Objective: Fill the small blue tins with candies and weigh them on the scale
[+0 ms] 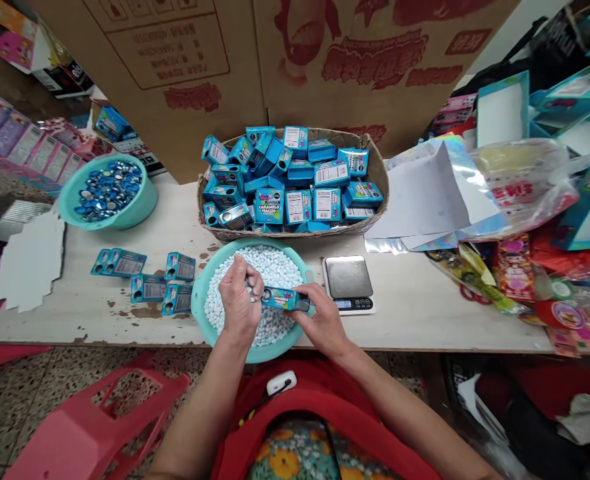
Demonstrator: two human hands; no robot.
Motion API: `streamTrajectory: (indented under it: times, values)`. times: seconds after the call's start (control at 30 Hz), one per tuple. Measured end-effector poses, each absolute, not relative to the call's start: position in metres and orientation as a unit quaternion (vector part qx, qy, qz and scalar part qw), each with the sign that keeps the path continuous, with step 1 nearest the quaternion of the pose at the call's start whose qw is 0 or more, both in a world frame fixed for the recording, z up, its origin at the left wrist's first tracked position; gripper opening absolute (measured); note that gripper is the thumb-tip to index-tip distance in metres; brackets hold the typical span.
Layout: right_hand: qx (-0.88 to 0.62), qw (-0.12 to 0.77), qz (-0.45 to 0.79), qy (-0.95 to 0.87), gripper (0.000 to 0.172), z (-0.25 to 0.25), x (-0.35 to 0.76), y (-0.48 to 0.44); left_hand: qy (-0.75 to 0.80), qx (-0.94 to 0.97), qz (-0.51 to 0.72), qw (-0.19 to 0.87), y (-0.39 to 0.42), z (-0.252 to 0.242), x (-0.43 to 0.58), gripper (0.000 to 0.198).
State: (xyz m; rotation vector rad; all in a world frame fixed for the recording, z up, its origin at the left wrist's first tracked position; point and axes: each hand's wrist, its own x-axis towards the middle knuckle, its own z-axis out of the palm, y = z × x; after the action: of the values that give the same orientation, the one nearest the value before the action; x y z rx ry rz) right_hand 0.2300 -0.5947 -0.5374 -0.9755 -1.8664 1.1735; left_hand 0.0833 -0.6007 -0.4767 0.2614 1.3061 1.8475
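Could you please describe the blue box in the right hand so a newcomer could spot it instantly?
On the pale table, find the turquoise bowl of white pieces at the near edge. Over them, the right hand holds the blue box, unlike the other blue boxes, which lie untouched.

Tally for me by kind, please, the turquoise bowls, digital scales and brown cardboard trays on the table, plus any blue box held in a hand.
Turquoise bowls: 2
Digital scale: 1
Brown cardboard tray: 1
Held blue box: 1
Total: 5
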Motion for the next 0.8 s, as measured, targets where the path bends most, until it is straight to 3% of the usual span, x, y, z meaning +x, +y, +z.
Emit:
streamTrajectory:
  times: [0.17,0.3,0.47,0.6,0.67,0.8]
  values:
    - [-0.362,0.392,0.538,-0.653,0.028,-0.536,0.253,-0.587,0.633,0.189,0.662,0.355,-0.612,-0.496,0.064,0.040]
    - [-0.453,0.437,0.553,-0.547,0.037,-0.559,0.303,-0.575,0.800,0.428,0.381,0.180,-0.614,-0.532,0.027,0.025]
    - [-0.567,0.464,0.482,-0.480,0.049,-0.620,0.353,-0.542,0.836,0.491,0.238,-0.062,-0.550,-0.530,-0.004,0.045]
    - [-0.583,0.481,0.463,-0.463,0.051,-0.656,0.357,-0.522,0.880,0.465,0.088,-0.042,-0.491,-0.512,-0.024,0.042]
    - [-0.582,0.475,0.467,-0.467,0.051,-0.661,0.357,-0.519,0.881,0.466,0.075,-0.018,-0.483,-0.504,-0.030,0.035]
    - [-0.577,0.472,0.383,-0.545,0.063,-0.635,0.360,-0.528,0.840,0.491,0.219,-0.071,-0.517,-0.484,-0.015,0.045]
